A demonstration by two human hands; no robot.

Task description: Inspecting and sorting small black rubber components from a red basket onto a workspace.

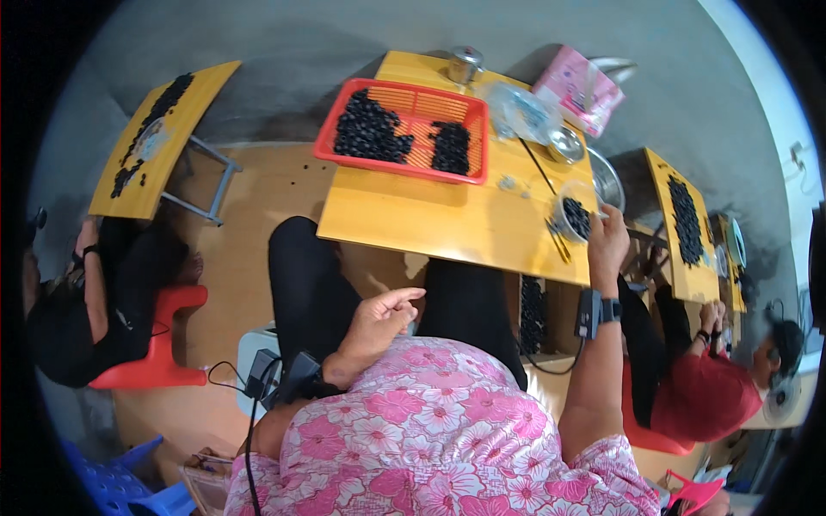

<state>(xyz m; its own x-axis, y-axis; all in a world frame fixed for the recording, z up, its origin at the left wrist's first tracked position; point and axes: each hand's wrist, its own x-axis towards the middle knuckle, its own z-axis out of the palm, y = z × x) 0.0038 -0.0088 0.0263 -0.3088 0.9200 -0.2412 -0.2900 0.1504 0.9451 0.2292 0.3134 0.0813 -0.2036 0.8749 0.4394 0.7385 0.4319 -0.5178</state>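
Right hand (607,242) gripped the rim of a clear bowl (575,215) of dark seeds at the yellow surface's (430,215) right edge. Left hand (379,320) hung loosely curled, empty, above lap. Red tray (404,129) lay behind.

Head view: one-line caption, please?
Right hand at a clear cup of dark pieces; left hand over the lap.

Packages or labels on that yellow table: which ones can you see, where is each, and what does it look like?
Pink packet: far right corner of the yellow table, flat, rectangular, pink with pale print.
Clear plastic bag: just left of it, crumpled, see-through.
No signs or screens show.
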